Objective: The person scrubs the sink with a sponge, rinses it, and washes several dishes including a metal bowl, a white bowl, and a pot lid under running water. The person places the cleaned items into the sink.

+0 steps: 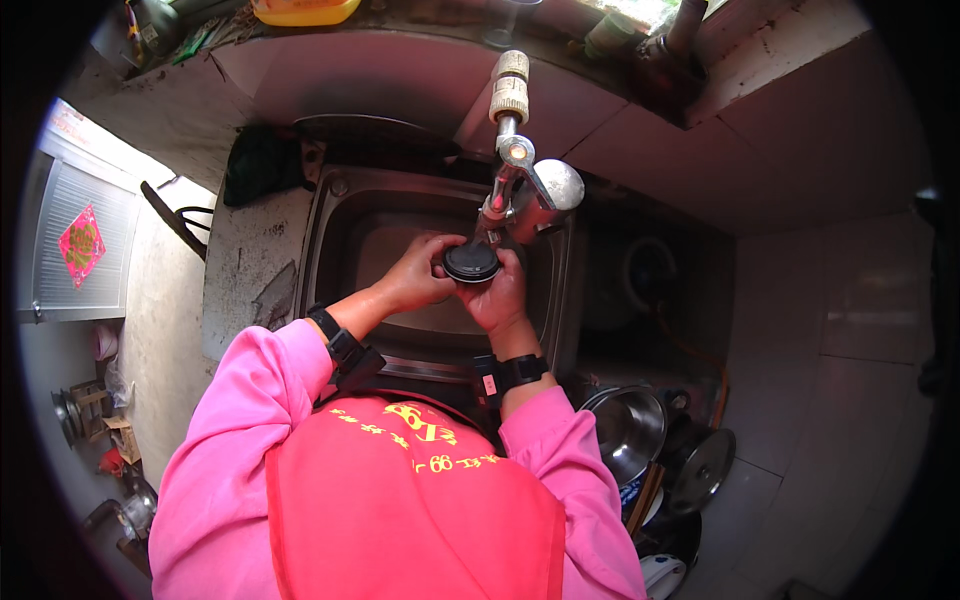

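Both hands hold a round black lid [471, 262] just under the outlet of a metal faucet [504, 176], above a stainless steel sink [315, 262]. My left hand [421, 271] grips the lid's left edge, with thumb and fingers around it. On the right edge, my right hand [498, 291] holds it from the side and below. What lies beneath the lid is hidden. Water at the outlet is hard to make out. Skin on the left wrist looks wet.
A rounded metal object [559, 186] stands right of the faucet. Steel bowls [630, 427] and a pot lid [701, 471] lie at the lower right. A dark green cloth-like bundle [262, 165] rests left of the sink. A ledge with a yellow-orange container [307, 10] runs along the top.
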A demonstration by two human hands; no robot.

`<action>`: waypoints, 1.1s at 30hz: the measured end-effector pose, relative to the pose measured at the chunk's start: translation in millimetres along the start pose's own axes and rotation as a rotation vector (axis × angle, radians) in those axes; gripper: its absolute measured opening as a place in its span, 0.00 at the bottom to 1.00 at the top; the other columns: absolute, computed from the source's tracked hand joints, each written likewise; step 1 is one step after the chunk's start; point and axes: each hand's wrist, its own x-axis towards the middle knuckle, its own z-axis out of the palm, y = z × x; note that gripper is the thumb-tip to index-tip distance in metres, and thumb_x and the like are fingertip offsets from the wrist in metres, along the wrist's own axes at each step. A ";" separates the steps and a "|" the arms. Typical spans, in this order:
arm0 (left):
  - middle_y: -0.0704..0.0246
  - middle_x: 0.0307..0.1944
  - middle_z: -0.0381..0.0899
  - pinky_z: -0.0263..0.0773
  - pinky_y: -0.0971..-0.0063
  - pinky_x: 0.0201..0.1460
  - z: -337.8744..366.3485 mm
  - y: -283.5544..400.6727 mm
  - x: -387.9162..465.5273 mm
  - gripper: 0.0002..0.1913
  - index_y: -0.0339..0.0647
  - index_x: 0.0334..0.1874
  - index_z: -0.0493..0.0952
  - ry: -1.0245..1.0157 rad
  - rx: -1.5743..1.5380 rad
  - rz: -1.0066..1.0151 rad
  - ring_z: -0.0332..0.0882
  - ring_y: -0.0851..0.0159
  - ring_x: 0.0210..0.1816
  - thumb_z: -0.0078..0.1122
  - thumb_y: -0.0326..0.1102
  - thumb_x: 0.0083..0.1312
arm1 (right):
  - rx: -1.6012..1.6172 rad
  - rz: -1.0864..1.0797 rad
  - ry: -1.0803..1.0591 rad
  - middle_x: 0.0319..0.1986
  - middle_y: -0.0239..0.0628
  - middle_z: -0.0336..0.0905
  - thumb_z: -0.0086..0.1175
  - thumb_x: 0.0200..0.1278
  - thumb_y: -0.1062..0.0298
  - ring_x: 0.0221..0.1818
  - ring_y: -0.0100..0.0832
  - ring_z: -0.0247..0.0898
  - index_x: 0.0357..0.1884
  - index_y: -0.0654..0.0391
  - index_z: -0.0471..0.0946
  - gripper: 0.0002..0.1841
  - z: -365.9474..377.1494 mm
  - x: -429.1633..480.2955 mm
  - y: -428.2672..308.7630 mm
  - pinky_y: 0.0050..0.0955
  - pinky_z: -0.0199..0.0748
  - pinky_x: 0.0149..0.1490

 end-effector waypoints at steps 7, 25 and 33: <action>0.63 0.67 0.69 0.64 0.70 0.69 -19.7 -1.6 11.1 0.38 0.36 0.75 0.58 -0.145 -0.552 -0.088 0.69 0.67 0.65 0.61 0.27 0.60 | -0.083 -0.168 0.174 0.48 0.44 0.76 0.40 0.76 0.44 0.47 0.46 0.79 0.54 0.52 0.69 0.21 21.8 25.8 3.6 0.48 0.83 0.46; 0.50 0.68 0.59 0.65 0.52 0.66 -177.1 -115.2 -181.2 0.33 0.52 0.71 0.65 0.529 1.004 -0.708 0.64 0.42 0.65 0.63 0.42 0.63 | -0.135 -0.117 0.467 0.45 0.28 0.75 0.55 0.64 0.52 0.43 0.33 0.73 0.57 0.40 0.74 0.20 -27.8 -26.8 -7.1 0.43 0.76 0.47; 0.53 0.39 0.79 0.73 0.55 0.50 -137.5 -81.6 -141.6 0.08 0.38 0.40 0.79 0.639 0.775 -0.023 0.77 0.44 0.45 0.56 0.31 0.60 | -0.368 -0.085 0.737 0.47 0.28 0.74 0.52 0.67 0.56 0.40 0.28 0.72 0.59 0.41 0.73 0.19 -57.6 -93.6 20.6 0.35 0.76 0.41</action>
